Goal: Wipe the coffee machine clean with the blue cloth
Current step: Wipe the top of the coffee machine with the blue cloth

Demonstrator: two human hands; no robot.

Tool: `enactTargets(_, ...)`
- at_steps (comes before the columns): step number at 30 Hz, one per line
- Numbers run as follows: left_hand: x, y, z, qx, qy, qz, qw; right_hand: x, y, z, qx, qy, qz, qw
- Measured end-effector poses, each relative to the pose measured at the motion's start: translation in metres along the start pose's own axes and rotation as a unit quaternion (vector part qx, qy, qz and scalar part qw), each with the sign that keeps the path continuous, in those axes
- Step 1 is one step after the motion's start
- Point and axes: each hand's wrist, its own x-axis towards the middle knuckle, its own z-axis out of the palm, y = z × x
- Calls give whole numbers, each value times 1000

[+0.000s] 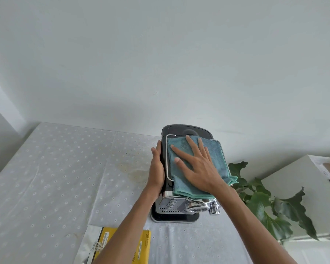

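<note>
Now the spread right grip (196, 166) presses the blue cloth (216, 151) atop the coffee machine (181, 206), whose length runs straight ahead, the flat left grip (157, 168) bracing its left side.

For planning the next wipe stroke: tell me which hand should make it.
Right. The right hand lies flat, fingers spread, on the blue cloth atop the coffee machine. The left hand presses the machine's left side, apart from the cloth, likely steadying it.

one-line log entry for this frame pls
phase: wiping top | right hand: flat on blue cloth atop coffee machine | left hand: braces its side
</note>
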Motion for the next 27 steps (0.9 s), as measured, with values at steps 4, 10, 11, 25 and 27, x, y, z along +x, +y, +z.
enactTargets(4,3,0,-1,-19,-5,2,1000,4,-1,4,-30,9,15,999)
enactTargets(10,4,-4,-4,-18,-6,7,1000,1,0,2,-76,-36,-9,996)
enactTargets(11,4,-5,-4,-24,-9,8,1000,0,0,1,-85,-41,-10,995)
enactTargets(25,0,3,2,14,8,5,1000,0,-8,1,-81,-6,15,997)
enactTargets(27,-1,5,3,23,4,1,1000,8,-5,1,-60,8,43,997)
